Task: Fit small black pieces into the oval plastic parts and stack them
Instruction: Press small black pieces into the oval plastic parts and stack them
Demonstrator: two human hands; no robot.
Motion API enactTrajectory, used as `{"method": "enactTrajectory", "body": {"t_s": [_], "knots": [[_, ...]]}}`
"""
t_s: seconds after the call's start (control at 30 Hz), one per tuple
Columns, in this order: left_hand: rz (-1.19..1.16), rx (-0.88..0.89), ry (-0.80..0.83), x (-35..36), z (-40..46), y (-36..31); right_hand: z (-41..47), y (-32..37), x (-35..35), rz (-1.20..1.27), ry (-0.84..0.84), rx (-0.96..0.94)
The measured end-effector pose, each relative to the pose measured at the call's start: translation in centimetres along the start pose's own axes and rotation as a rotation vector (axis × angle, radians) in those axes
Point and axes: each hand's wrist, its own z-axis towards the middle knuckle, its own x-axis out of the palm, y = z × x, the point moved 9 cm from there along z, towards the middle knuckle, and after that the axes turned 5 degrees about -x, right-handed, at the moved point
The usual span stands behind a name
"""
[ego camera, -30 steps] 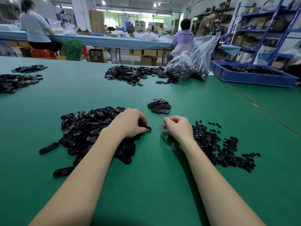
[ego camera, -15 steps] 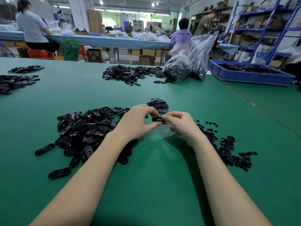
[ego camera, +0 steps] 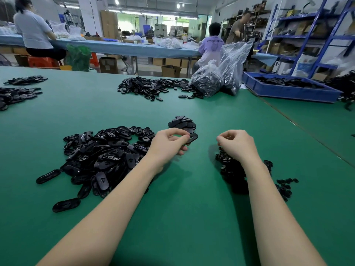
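Note:
My left hand (ego camera: 169, 144) pinches a black oval plastic part (ego camera: 193, 136) between thumb and fingers, just in front of the small stack of oval parts (ego camera: 182, 122). A big heap of loose oval parts (ego camera: 101, 156) lies left of that hand. My right hand (ego camera: 236, 144) hovers apart from the left, fingers curled, over the pile of small black pieces (ego camera: 233, 169); whether it holds a piece is hidden by its fingers.
The green table (ego camera: 192, 208) carries more oval-part heaps at the far middle (ego camera: 151, 87) and far left (ego camera: 17, 95). Two clear bags (ego camera: 221, 75) and a blue tray (ego camera: 288, 91) stand at the back right. People work at a far bench.
My hands were together at the oval part half a second ago. They have separated: the left keeps the part near the stack, the right has drawn back over the small pieces.

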Motion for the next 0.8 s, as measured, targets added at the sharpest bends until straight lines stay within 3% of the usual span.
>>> {"method": "enactTrajectory", "body": {"t_s": [0.3,0.63,0.8], "knots": [[-0.197,-0.148,-0.015,0.2,0.3,1.6,-0.5,0.1,0.3,-0.335,0.231,0.026],[-0.409,-0.253,0.004,0.8,0.3,2.7,-1.0,0.4,0.8,-0.319,0.230,0.062],[-0.360,-0.258,0.056,1.4,0.1,2.7,-1.0,0.3,1.0,-0.329,0.240,0.052]]}}
